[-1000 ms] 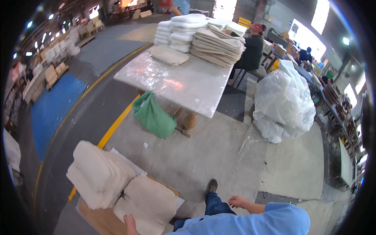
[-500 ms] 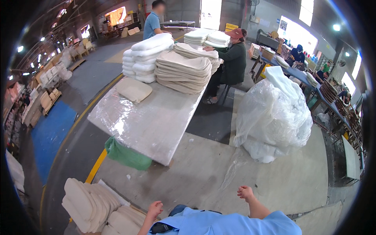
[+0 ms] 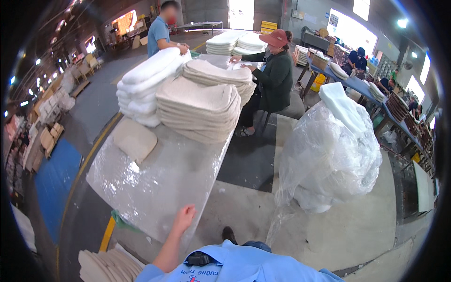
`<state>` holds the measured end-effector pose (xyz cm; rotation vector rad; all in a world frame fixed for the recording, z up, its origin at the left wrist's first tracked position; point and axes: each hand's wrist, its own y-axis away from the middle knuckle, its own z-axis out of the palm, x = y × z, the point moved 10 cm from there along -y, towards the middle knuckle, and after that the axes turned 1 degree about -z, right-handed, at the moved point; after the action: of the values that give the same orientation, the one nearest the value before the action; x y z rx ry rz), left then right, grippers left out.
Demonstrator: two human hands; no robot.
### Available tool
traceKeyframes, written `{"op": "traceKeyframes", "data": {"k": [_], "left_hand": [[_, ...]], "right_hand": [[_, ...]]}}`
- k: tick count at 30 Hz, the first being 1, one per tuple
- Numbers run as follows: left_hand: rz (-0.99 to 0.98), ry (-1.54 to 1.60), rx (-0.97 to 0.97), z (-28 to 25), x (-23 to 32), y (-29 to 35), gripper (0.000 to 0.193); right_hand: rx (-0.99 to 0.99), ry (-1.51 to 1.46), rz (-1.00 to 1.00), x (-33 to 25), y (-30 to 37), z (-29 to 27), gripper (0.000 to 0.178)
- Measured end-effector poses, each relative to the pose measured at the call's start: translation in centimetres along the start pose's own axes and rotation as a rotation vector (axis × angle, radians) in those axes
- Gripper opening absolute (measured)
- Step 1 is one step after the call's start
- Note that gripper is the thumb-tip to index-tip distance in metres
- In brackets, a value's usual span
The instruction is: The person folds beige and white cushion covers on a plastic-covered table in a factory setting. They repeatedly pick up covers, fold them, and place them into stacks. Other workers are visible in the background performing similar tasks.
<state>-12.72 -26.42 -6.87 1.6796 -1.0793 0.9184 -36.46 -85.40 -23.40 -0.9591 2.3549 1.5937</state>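
My left hand (image 3: 186, 218) is raised over the near right edge of a table covered with shiny clear plastic sheet (image 3: 174, 174). Its fingers are loosely curled, and nothing shows in them. My right hand is out of the picture. On the table, closest to my left hand, lies a single beige cushion pad (image 3: 135, 140). Behind it rises a stack of beige pads (image 3: 198, 109), with another beige stack (image 3: 220, 77) farther back. Thick white padding pieces (image 3: 149, 75) are piled to the left of these.
A large clear plastic bag of white padding (image 3: 331, 148) stands on the floor at right. One seated person (image 3: 277, 70) works at the table's right side; another person (image 3: 159, 33) stands beyond it. More beige pads (image 3: 108, 265) are stacked at lower left. Green cloth (image 3: 123, 221) hangs by the table corner.
The table and its stacks now appear closer and larger. My left hand has come forward and up over the table edge. My right hand has dropped out of view.
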Motion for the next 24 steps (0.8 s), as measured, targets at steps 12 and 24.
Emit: {"op": "traceKeyframes", "data": {"k": [12,24], "left_hand": [[0.268,0.183,0.256,-4.9,31.2,-29.1,0.023],[-0.233,-0.202,0.886,-23.6,32.2,-47.3,0.040]], "right_hand": [[-0.110,-0.368,0.087,-25.7,-21.4,-1.7,0.025],[-0.192,-0.063,-0.097,-54.6,-42.2,-16.3,0.023]]}}
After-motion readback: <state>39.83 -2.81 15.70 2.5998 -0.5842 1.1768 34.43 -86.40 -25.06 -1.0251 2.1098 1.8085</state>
